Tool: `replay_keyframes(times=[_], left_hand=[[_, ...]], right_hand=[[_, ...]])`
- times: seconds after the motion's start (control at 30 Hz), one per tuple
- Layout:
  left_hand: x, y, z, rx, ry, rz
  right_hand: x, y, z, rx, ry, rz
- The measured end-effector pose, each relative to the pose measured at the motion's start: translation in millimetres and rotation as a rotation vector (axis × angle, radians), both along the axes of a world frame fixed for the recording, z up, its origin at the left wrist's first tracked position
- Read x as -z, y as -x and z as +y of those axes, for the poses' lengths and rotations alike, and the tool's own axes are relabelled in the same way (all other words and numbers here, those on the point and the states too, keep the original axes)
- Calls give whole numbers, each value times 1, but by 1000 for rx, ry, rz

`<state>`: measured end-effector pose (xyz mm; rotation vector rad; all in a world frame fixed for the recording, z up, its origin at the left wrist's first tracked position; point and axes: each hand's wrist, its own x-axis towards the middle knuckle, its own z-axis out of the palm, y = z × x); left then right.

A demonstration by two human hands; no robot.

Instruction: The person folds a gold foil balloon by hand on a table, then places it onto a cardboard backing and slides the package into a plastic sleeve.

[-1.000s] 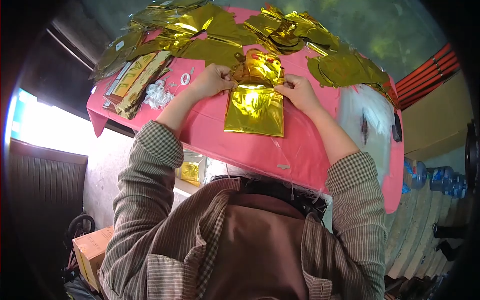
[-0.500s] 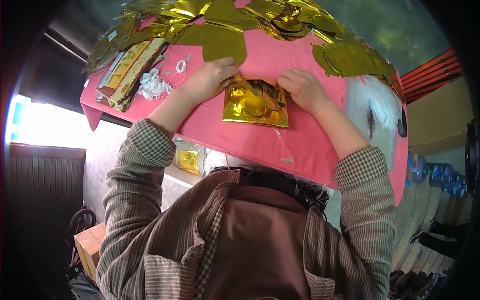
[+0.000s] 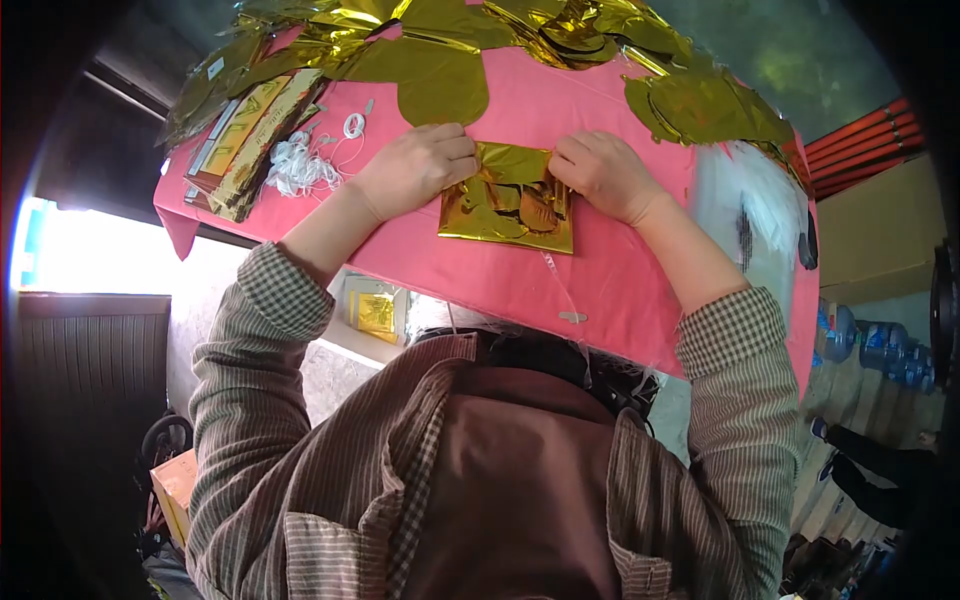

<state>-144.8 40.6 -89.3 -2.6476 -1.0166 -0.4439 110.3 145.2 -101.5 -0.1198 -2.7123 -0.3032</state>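
A folded square of shiny gold foil point(image 3: 507, 215) lies on the pink tablecloth point(image 3: 610, 290) in front of me. My left hand point(image 3: 425, 170) pinches its upper left edge, fingers closed. At the upper right edge, my right hand point(image 3: 605, 175) grips the same foil between thumb and fingers. Creases and reflections cross the foil's surface. Just beyond it lies a flat gold foil balloon point(image 3: 443, 88) with a rounded end. A thin clear strip with a pale tab point(image 3: 573, 317) trails from below the square towards the table's near edge.
More gold foil balloons point(image 3: 705, 110) are heaped along the far edge. On the left lie printed packets point(image 3: 245, 145), a tangle of white string point(image 3: 298, 165) and a small white ring point(image 3: 353, 125). Clear plastic bags point(image 3: 745, 205) sit at the right. Water jugs point(image 3: 880, 345) and a person's legs point(image 3: 870, 470) show beyond.
The foil's top edge, curled over before, now lies flatter and further up between my hands. Both hands have shifted slightly, the left one a little downward. The person's legs at right have moved.
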Motion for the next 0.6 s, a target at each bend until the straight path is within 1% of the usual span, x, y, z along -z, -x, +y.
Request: replay_keyframes(times=[0.07,0.13,0.2,0.3,0.33,0.4,0.47,0.5,0.57,0.6], left_hand=[[1,-1,0,-8,22,-3],[0,1,2,-19,55,23],[-2,1,2,-28,91,48],[-5,2,0,-1,120,8],[-5,4,-1,6,135,-40],[-5,6,-4,14,145,-87],[-6,5,-8,-66,244,-247],[-6,2,-12,-63,241,-247],[-7,-5,-19,-185,259,-279],[-6,-6,-21,-183,257,-280]], right_hand=[[-2,-1,-1,-11,-12,-2],[-3,-5,-2,15,-10,-83],[-1,-7,-2,27,-21,-97],[0,-11,-8,72,-22,-132],[0,-12,-10,100,-15,-152],[3,-13,-11,112,5,-132],[2,-15,-12,126,22,-111],[1,-16,-12,128,65,-86],[-1,-18,-12,133,105,-61],[-1,-21,-12,166,195,-44]])
